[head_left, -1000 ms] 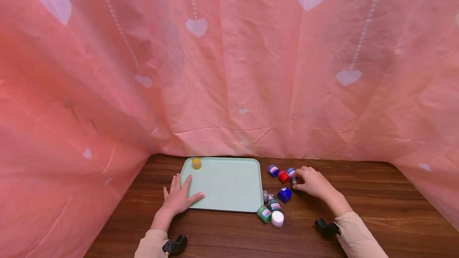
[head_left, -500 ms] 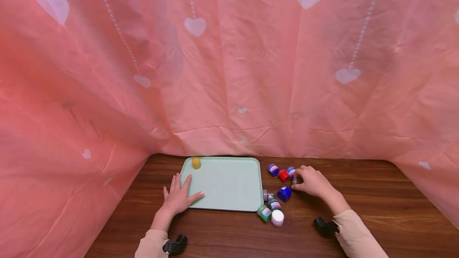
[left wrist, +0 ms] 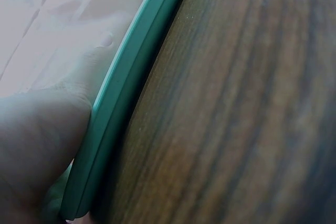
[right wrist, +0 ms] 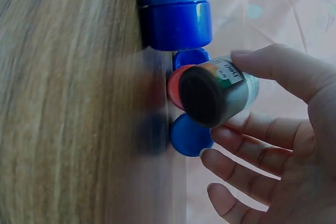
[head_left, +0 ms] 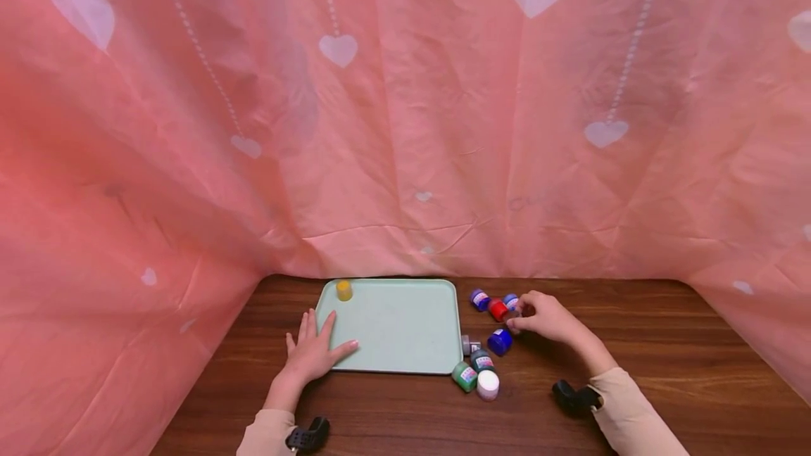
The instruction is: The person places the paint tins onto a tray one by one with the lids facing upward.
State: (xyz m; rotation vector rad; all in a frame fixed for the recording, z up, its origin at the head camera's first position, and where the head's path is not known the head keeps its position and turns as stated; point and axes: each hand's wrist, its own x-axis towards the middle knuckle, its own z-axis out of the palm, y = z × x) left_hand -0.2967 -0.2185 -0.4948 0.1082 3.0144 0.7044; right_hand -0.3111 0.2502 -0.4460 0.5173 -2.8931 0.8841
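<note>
My left hand (head_left: 313,352) rests with spread fingers on the front left corner of a pale green tray (head_left: 405,333). In the left wrist view, part of that hand lies against the tray's rim (left wrist: 123,77). A yellow paint jar (head_left: 344,291) sits at the tray's back left. Right of the tray, my right hand (head_left: 550,317) pinches a small dark paint jar (right wrist: 226,90) between thumb and fingers; the jar is tilted, its dark end facing the wrist camera. Just beyond it are a red jar (head_left: 498,310) and a light blue jar (head_left: 510,301).
A dark blue jar (head_left: 499,341) lies near the right hand, and a purple-blue jar (head_left: 479,300) lies behind. By the tray's right front corner are a grey jar (head_left: 470,345), a dark teal jar (head_left: 482,361), a green jar (head_left: 465,376) and a white-topped jar (head_left: 488,385).
My right hand has shifted slightly left with the dark jar, closer to the red jar. The left hand stays on the tray. The head view has swung a little.
</note>
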